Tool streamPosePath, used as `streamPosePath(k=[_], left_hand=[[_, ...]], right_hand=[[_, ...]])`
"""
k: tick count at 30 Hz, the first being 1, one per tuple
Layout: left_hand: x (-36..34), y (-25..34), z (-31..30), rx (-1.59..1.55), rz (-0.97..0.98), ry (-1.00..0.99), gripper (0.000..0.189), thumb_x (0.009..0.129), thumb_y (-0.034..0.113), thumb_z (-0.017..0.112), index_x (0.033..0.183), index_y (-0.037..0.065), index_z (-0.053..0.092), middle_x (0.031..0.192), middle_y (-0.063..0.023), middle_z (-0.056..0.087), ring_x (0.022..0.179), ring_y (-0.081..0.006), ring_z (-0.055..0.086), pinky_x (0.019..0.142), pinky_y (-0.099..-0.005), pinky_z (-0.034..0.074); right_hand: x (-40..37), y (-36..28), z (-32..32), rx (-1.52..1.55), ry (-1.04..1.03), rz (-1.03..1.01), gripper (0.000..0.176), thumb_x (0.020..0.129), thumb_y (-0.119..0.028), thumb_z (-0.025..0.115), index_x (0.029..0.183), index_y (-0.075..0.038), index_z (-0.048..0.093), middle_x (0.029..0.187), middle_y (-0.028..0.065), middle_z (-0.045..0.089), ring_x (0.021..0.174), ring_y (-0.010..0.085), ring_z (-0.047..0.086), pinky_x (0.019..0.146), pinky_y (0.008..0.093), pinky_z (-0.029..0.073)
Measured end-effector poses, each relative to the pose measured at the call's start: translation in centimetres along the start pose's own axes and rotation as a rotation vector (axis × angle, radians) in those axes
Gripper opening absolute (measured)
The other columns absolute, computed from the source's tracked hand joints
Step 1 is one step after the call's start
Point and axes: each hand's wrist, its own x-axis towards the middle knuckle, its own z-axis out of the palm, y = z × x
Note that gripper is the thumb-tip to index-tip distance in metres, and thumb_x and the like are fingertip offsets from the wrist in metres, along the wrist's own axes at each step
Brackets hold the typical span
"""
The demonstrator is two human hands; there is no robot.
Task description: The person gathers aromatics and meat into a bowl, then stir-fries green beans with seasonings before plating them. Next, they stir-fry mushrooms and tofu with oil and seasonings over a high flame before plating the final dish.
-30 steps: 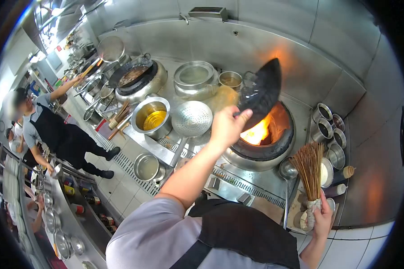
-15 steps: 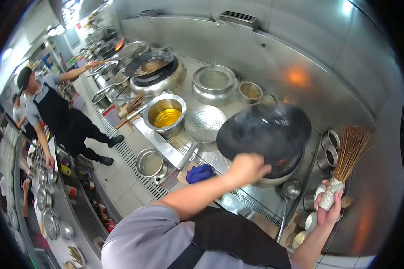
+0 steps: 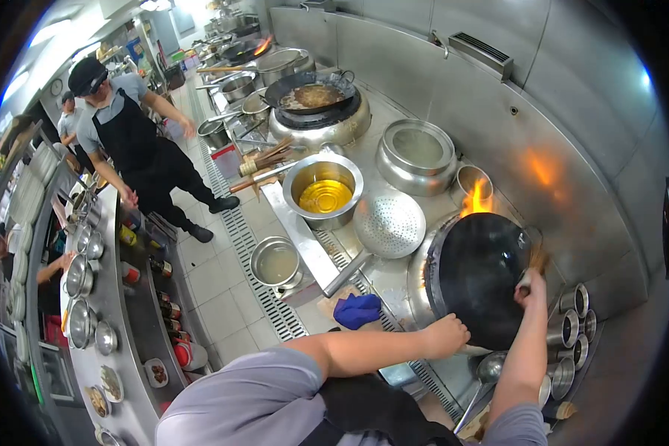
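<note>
A black wok (image 3: 472, 279) sits tilted on the burner, with flame (image 3: 476, 199) rising past its far edge. My left hand (image 3: 446, 337) is closed at the wok's near edge, apparently on its handle, which the fingers hide. In my right hand (image 3: 530, 290) is a bamboo wok brush (image 3: 540, 258), its bristles at the wok's right inner side and blurred. A ladle (image 3: 490, 366) lies below the wok, beside my right forearm. Left of my left hand is a crumpled blue cloth (image 3: 357, 311).
A perforated strainer (image 3: 392, 223) and a pot of yellow oil (image 3: 312, 212) stand left of the wok. Behind is a round steel pot (image 3: 416, 175). Metal canisters (image 3: 563, 331) line the right side. A co-worker (image 3: 137, 137) stands in the aisle by the left counter (image 3: 130, 372).
The wok has come down onto the burner and flame shows behind it. My right hand has brought the brush from the right into the wok. The co-worker's outstretched arm has lowered.
</note>
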Motion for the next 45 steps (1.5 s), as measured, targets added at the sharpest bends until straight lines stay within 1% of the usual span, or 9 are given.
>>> streamPosePath(k=[4,8,12,14,17,24,28,35,45], left_hand=[[0.0,-1.0,0.1,-0.051,0.033,0.04,0.022,0.087,0.027,0.052,0.089,0.007,0.061,0.083,-0.0068,0.06,0.083,-0.0216,0.058,0.078,-0.0344,0.04],[0.0,-1.4,0.1,-0.133,0.049,0.045,0.021,0.088,0.025,0.05,0.086,0.008,0.061,0.083,-0.0067,0.06,0.082,-0.0223,0.058,0.075,-0.0362,0.04],[-0.3,-1.6,-2.3,0.041,0.16,-0.074,0.015,0.083,0.02,0.052,0.085,0.009,0.062,0.084,-0.0053,0.061,0.083,-0.0221,0.059,0.072,-0.0366,0.042],[-0.1,-1.6,-1.8,-0.02,0.152,-0.048,0.016,0.081,0.017,0.051,0.087,0.009,0.063,0.088,-0.0056,0.063,0.087,-0.0211,0.059,0.074,-0.0369,0.043],[0.4,-1.5,-1.8,-0.063,0.141,-0.01,0.017,0.086,0.02,0.05,0.086,0.008,0.064,0.085,-0.0074,0.063,0.084,-0.0237,0.06,0.075,-0.0381,0.043],[0.1,-1.6,-1.0,-0.042,0.099,0.067,0.021,0.088,0.024,0.053,0.078,0.007,0.06,0.077,-0.0089,0.06,0.075,-0.0272,0.059,0.071,-0.0397,0.042],[0.1,-0.9,-0.8,-0.04,0.054,0.136,0.021,0.088,0.023,0.054,0.077,0.007,0.06,0.074,-0.0095,0.06,0.075,-0.0273,0.06,0.072,-0.039,0.043],[-0.6,-0.9,-0.4,-0.076,-0.005,0.16,0.018,0.087,0.021,0.056,0.089,0.005,0.062,0.091,-0.0119,0.059,0.09,-0.0286,0.056,0.08,-0.0399,0.042],[-21.7,1.4,-2.0,-0.14,-0.479,0.279,0.02,0.082,0.018,0.062,0.098,0.006,0.059,0.099,-0.0108,0.057,0.091,-0.0319,0.058,0.08,-0.0424,0.046]], right_hand=[[-3.7,3.6,5.9,-0.235,0.492,-0.608,0.044,0.088,-0.033,0.053,0.129,-0.019,0.043,0.067,0.0072,0.051,0.04,0.0187,0.049,0.032,0.0298,0.038],[-7.7,7.2,9.5,-0.772,-0.221,-0.248,0.068,0.088,-0.027,0.058,0.146,-0.025,0.024,0.075,0.008,0.057,0.041,0.0167,0.049,0.034,0.0305,0.042],[-6.4,3.7,1.1,-1.538,-0.596,-0.423,0.061,0.084,-0.024,0.061,0.14,-0.018,0.038,0.128,0.0202,0.052,0.124,0.0264,0.045,0.103,0.0372,0.036],[-5.7,-1.8,-1.8,-1.866,0.189,-0.383,0.053,0.086,-0.03,0.051,0.137,-0.017,0.041,0.11,0.0212,0.062,0.101,0.0368,0.06,0.083,0.0444,0.049],[-5.5,-4.8,-1.1,-1.22,0.656,-0.704,0.054,0.088,-0.042,0.048,0.135,-0.015,0.041,0.104,0.0216,0.064,0.096,0.0364,0.062,0.079,0.0469,0.049],[-15.2,5.5,8.7,-0.862,-0.489,-0.061,0.068,0.079,-0.033,0.062,0.141,-0.026,0.034,0.089,0.0114,0.065,0.062,0.0255,0.064,0.045,0.0376,0.052],[-7.9,-0.6,-5.5,-1.883,0.316,-0.349,0.041,0.084,-0.036,0.058,0.113,-0.007,0.06,0.106,0.0208,0.064,0.098,0.0321,0.062,0.08,0.0429,0.05],[-20.6,0.2,-9.6,-0.35,0.365,-0.648,0.062,0.092,-0.037,0.051,0.145,-0.017,0.025,0.089,0.0087,0.06,0.041,0.014,0.047,0.032,0.0251,0.037],[-25.7,30.1,-8.9,-0.96,0.082,-0.296,0.082,0.082,-0.015,0.058,0.148,-0.006,0.009,0.139,0.0279,0.036,0.129,0.0377,0.035,0.105,0.0411,0.029]])
